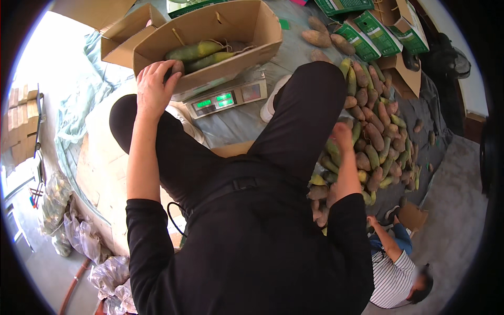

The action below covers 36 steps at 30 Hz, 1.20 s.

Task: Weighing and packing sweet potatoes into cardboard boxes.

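My left hand (pixel 153 88) is at the near left corner of an open cardboard box (pixel 252 41). Its fingers and thumb are closed around the brownish end of a radish (pixel 177 67) by the box wall. Inside the box lie long green radishes (pixel 195 51) with thin root tails. The box stands on a digital scale (pixel 228 98) with lit green displays. Beyond my right knee, my right hand (pixel 343 137) is over the near left side of a large pile of green and reddish-brown radishes (pixel 374 137); its fingers are smeared and partly hidden.
Green-and-white cartons (pixel 362 39) stand at the far right, with loose radishes (pixel 316 38) nearby. Another person (pixel 394 268) in a striped shirt is at the lower right. Plastic bags (pixel 81 231) lie at the lower left, and stacked cardboard (pixel 23 123) is at the left.
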Tool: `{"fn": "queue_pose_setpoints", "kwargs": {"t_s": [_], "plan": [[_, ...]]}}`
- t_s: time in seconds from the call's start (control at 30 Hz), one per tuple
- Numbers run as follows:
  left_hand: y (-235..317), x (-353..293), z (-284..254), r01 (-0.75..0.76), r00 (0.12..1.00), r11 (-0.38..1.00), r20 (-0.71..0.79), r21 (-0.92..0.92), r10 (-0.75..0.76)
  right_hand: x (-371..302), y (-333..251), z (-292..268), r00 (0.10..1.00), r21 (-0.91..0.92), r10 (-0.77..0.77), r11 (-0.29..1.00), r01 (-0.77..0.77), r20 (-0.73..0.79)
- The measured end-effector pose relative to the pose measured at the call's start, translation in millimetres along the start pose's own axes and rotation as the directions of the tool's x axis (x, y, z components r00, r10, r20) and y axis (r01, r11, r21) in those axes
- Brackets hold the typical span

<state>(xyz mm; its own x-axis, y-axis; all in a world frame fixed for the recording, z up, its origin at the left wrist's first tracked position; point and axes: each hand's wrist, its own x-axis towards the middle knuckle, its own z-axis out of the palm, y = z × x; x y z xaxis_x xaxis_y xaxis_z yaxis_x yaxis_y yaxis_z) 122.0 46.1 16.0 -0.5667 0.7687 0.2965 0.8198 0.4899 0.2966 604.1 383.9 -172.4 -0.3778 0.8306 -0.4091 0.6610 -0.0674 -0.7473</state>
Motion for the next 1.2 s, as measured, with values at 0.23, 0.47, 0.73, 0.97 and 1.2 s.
{"fn": "queue_pose_setpoints", "kwargs": {"t_s": [0.23,0.47,0.73,0.97,1.2], "plan": [[-2.8,-2.9,-1.1,0.041,0.999,0.999,0.021,0.032,-0.041,-92.7,76.1,72.8,0.852,-0.049,0.501,0.865,-0.500,0.150],[2.3,-0.7,-1.7,0.034,0.998,0.998,0.045,0.046,-0.036,-115.4,122.4,120.3,0.914,0.269,0.366,0.875,-0.403,0.177],[1.3,2.9,7.1,0.010,0.997,0.999,0.080,-0.045,-0.006,-103.7,126.6,124.8,0.995,-0.516,-0.006,0.855,0.056,0.099],[-3.6,0.1,3.8,-0.001,0.997,0.999,0.076,-0.051,0.005,-119.5,68.2,116.0,0.906,-0.116,0.402,0.914,-0.388,0.135],[-14.0,-5.5,2.9,0.052,0.995,0.998,0.087,-0.025,-0.050,-118.3,73.8,121.8,0.828,-0.124,0.548,0.836,-0.534,0.123]]}}
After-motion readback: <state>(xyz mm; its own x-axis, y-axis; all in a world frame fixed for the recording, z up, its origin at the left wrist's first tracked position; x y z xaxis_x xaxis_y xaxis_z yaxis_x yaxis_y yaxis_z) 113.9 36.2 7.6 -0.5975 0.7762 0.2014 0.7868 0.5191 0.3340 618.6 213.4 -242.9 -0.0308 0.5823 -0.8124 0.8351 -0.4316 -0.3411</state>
